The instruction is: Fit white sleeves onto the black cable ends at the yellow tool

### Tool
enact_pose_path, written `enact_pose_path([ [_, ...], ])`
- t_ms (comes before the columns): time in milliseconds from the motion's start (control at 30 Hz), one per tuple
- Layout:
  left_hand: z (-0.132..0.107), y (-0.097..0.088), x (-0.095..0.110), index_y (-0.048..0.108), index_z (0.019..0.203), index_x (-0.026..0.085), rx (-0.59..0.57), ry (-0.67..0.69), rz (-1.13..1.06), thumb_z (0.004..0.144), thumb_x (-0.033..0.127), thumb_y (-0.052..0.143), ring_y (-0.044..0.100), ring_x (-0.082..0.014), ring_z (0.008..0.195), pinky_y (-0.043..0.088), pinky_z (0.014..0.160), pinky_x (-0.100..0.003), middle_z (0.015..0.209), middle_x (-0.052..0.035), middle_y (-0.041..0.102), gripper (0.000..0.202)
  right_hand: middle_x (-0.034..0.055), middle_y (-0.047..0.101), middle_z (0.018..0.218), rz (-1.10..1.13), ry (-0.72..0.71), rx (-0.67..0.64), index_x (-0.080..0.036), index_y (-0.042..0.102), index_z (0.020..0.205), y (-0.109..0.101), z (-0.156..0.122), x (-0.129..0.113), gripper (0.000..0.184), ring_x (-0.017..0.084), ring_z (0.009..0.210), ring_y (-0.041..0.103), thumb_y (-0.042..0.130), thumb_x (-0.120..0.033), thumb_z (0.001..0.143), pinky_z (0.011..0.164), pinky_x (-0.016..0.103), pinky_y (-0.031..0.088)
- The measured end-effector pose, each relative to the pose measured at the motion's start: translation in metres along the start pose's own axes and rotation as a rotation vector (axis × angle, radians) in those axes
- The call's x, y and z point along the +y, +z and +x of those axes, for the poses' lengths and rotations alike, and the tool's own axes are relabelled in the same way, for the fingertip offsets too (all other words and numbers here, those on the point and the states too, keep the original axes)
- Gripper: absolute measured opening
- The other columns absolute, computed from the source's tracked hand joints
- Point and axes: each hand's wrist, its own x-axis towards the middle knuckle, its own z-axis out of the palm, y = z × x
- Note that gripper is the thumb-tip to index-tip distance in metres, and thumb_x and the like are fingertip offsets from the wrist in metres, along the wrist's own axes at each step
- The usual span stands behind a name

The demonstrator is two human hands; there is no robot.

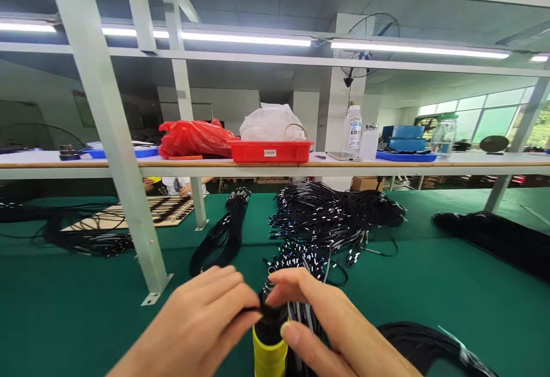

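At the bottom middle stands an upright yellow-bodied tool (270, 357) with a black upper part and a metal tip. Its lower end is out of view. My left hand (201, 314) is just left of its top, thumb and fingertips pinched on what looks like a thin black cable (253, 309). On the other side, my right hand (326, 319) curves around the top with thumb and forefinger apart. Whether its fingertips touch the tool cannot be told. Behind both hands lies a pile of black cable ends (301, 256) with white and blue tips.
A large bundle of black cables (326, 211) lies farther back, with a looped bundle (227, 228) to its left. A white shelf post (141, 239) rises from the green table (77, 308). The shelf above bears a red bin (271, 152). Another person's hand (185, 189) shows behind.
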Motion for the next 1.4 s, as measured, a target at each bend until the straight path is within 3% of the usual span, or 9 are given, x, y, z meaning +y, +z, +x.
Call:
enact_pose_path([
  [133, 0.021, 0.01, 0.012, 0.06, 0.078, 0.025, 0.016, -0.019, -0.003, 0.094, 0.034, 0.046, 0.058, -0.014, 0.07, 0.047, 0.069, -0.024, 0.077, 0.0026, 0.063, 0.023, 0.0006, 0.061, 0.091, -0.034, 0.018, -0.025, -0.025, 0.05, 0.102, 0.0, 0.016, -0.003, 0.015, 0.015, 0.083, 0.056, 0.041, -0.034, 0.096, 0.075, 0.028, 0.046],
  [333, 0.006, 0.02, -0.007, 0.057, 0.103, 0.031, 0.041, -0.116, -0.083, 0.095, 0.042, 0.044, 0.061, -0.0163, 0.091, 0.045, 0.081, -0.024, 0.099, 0.0033, 0.065, 0.019, -0.0027, 0.053, 0.076, -0.073, 0.056, 0.083, -0.021, 0.047, 0.078, -0.01, 0.03, 0.013, 0.024, 0.012, 0.072, 0.045, 0.042, -0.035, 0.097, 0.062, 0.024, 0.035],
  [500, 0.008, 0.025, -0.016, 0.055, 0.085, 0.025, -0.05, -0.265, -0.14, 0.095, 0.047, 0.04, 0.056, -0.0148, 0.075, 0.041, 0.068, -0.025, 0.083, 0.0039, 0.061, 0.029, -0.0041, 0.045, 0.068, -0.047, 0.065, 0.11, -0.02, 0.045, 0.074, -0.007, 0.041, 0.022, 0.024, 0.01, 0.061, 0.038, 0.048, -0.035, 0.093, 0.053, 0.022, 0.03],
  [667, 0.017, 0.029, -0.016, 0.04, 0.067, 0.022, -0.075, -0.403, -0.219, 0.092, 0.056, 0.038, 0.039, -0.0131, 0.061, 0.029, 0.055, -0.025, 0.065, 0.0056, 0.047, 0.043, -0.0049, 0.043, 0.067, -0.091, 0.084, 0.136, -0.02, 0.042, 0.073, -0.004, 0.048, 0.032, 0.024, 0.01, 0.061, 0.036, 0.05, -0.035, 0.091, 0.053, 0.022, 0.03],
  [900, 0.022, 0.036, -0.021, 0.042, 0.067, 0.022, -0.054, -0.437, -0.39, 0.096, 0.053, 0.028, 0.036, -0.014, 0.061, 0.027, 0.056, -0.026, 0.064, 0.0049, 0.041, 0.045, -0.0046, 0.044, 0.066, -0.11, 0.073, 0.154, -0.02, 0.042, 0.072, -0.003, 0.055, 0.041, 0.024, 0.01, 0.061, 0.036, 0.049, -0.034, 0.091, 0.053, 0.021, 0.031],
  [1400, 0.03, 0.042, -0.026, 0.047, 0.069, 0.021, -0.036, -0.451, -0.462, 0.093, 0.052, 0.037, 0.037, -0.014, 0.063, 0.029, 0.056, -0.025, 0.065, 0.0045, 0.044, 0.04, -0.0047, 0.049, 0.065, -0.148, 0.071, 0.17, -0.02, 0.044, 0.07, -0.002, 0.061, 0.053, 0.021, 0.01, 0.057, 0.04, 0.051, -0.03, 0.088, 0.053, 0.021, 0.033],
])
